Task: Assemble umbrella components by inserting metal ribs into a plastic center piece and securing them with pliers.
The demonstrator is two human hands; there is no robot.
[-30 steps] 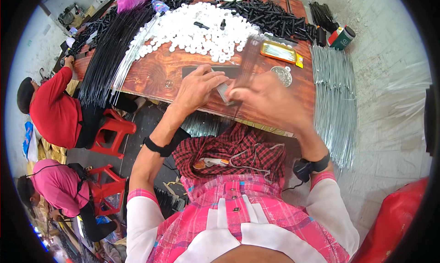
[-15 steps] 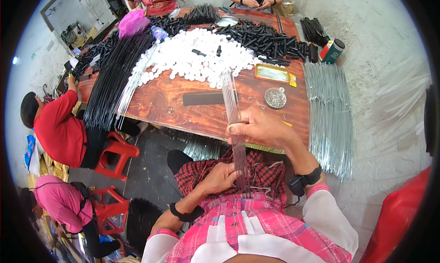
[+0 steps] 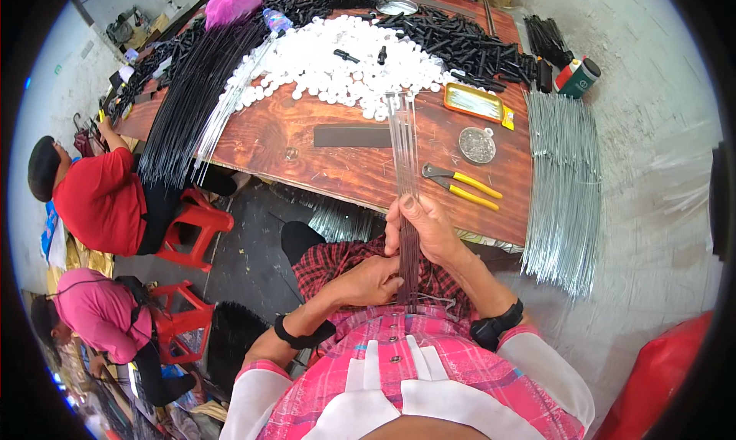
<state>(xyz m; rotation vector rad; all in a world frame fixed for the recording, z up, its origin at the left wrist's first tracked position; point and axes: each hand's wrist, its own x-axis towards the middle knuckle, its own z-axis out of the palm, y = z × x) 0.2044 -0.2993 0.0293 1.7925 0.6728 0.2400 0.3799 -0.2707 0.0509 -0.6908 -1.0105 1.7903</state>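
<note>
A narrow bundle of thin metal rods (image 3: 404, 152) stands between me and the table, its lower part against my lap. My right hand (image 3: 428, 229) is closed round the middle of the bundle, thumb lying along the front. Just below it, my left hand (image 3: 372, 281) is closed on the lower part, fingers pressed together. The far ends of the rods reach toward a heap of small white round pieces (image 3: 322, 60). To the right of the bundle lie end-cutting pliers (image 3: 471, 191) with yellow handles. A dark flat bar (image 3: 353, 136) lies left of the rods.
Black rods (image 3: 180, 103) hang over the table's left edge, and silvery rods (image 3: 563, 187) cover the right side. Black tubular pieces (image 3: 468, 49) are heaped behind. A yellow-rimmed tray (image 3: 473, 101) and round dish (image 3: 477, 145) sit at right. Two people sit on red stools (image 3: 198, 225) at left.
My right hand has slid down the rods, nearer my left hand, uncovering the pliers on the table. The whole view has tilted slightly downward.
</note>
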